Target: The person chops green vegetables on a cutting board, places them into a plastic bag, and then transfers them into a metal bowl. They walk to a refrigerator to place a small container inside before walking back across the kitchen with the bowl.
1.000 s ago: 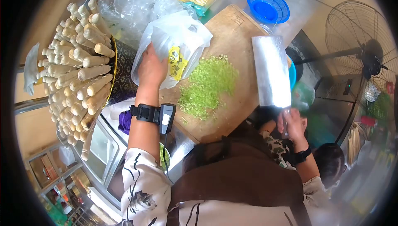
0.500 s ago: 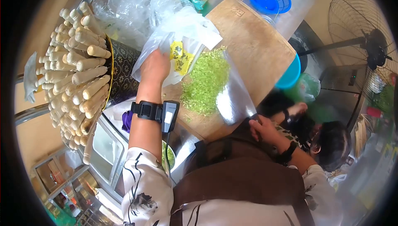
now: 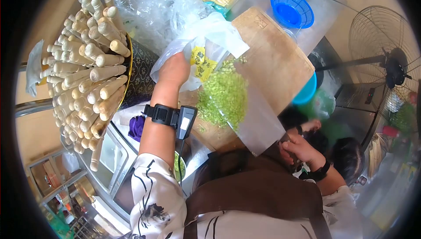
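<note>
Right hand (image 3: 303, 147) is closed round the handle, the proper hold, of a likely heavy, stiff cleaver (image 3: 262, 122) touching chopped greens (image 3: 228, 92) at the near side of the board (image 3: 276, 59); left hand (image 3: 175, 68), fingers hidden, grip undetermined, meets the probably slippery far-left bag (image 3: 221, 32).

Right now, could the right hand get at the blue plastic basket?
Probably not: the right hand grips the cleaver, and the blue plastic basket sits by the far end of the wooden cutting board.
</note>
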A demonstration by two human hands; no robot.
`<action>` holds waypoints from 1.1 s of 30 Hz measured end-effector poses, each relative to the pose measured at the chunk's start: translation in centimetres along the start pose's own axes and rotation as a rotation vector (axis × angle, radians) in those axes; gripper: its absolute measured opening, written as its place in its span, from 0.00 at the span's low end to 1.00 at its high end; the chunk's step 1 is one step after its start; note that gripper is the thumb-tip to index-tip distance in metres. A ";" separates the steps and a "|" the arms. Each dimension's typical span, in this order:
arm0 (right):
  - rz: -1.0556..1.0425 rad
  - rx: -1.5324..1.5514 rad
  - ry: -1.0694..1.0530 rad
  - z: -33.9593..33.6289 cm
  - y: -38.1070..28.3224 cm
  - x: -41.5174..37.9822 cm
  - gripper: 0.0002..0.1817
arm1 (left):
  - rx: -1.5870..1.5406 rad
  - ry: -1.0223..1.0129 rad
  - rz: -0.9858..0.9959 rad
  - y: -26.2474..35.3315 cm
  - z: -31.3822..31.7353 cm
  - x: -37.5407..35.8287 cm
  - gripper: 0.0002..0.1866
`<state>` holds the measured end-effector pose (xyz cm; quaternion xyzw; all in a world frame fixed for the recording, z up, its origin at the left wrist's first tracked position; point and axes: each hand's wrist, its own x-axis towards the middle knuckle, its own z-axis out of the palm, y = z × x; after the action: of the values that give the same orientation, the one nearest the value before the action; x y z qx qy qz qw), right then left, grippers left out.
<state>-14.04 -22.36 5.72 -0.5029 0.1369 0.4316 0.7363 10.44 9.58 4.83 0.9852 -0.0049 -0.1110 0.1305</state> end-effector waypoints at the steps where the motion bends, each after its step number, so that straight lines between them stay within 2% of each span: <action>1: 0.002 -0.009 -0.011 0.3 -0.7 0.0 0.17 | 0.006 -0.035 0.014 -0.4 0.2 0.2 0.16; 4: 0.011 -0.045 -0.053 0.6 -2.8 1.2 0.15 | -0.024 -0.079 0.025 -0.4 -0.4 -0.1 0.17; 8: 0.066 0.054 0.072 2.4 -7.9 4.4 0.12 | -0.075 -0.150 0.022 -1.8 -1.1 -0.3 0.19; 11: -0.017 -0.116 0.126 4.4 -11.6 6.9 0.12 | -0.070 -0.030 0.040 -2.1 -1.0 -0.6 0.22; 14: -0.008 -0.258 0.165 4.9 -12.9 7.8 0.12 | -0.289 0.165 0.153 -1.4 -1.0 -1.3 0.23; 17: 0.053 -0.142 0.234 5.1 -13.5 6.8 0.12 | -0.184 0.193 0.084 -1.3 -0.4 -0.8 0.22; 18: 0.042 -0.155 0.226 5.0 -13.6 6.6 0.12 | -0.024 0.154 0.078 -1.2 -0.5 -0.7 0.20; 21: 0.017 -0.152 0.200 5.0 -13.9 6.3 0.12 | 0.018 0.352 0.232 0.6 0.1 -2.3 0.20; 22: 0.013 -0.136 0.184 5.2 -14.1 6.5 0.12 | 0.043 0.396 0.291 1.7 0.5 -2.7 0.23; 25: 0.001 -0.130 0.167 5.8 -14.5 7.3 0.12 | -0.135 0.234 0.622 3.4 0.6 -2.9 0.26; 28: 0.006 -0.134 0.138 5.5 -14.3 7.3 0.10 | -0.227 0.169 0.593 3.1 2.1 -1.3 0.31; 31: 0.001 -0.157 0.137 4.5 -14.0 5.8 0.10 | -0.025 0.240 0.398 1.3 3.8 1.5 0.32; 33: -0.011 -0.205 0.145 3.2 -13.8 4.7 0.11 | -0.095 0.347 0.370 0.9 3.5 1.6 0.27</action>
<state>-1.29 -18.98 12.76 -0.6059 0.1422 0.4020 0.6716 11.23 7.75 1.45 0.9646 -0.1573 0.0854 0.1935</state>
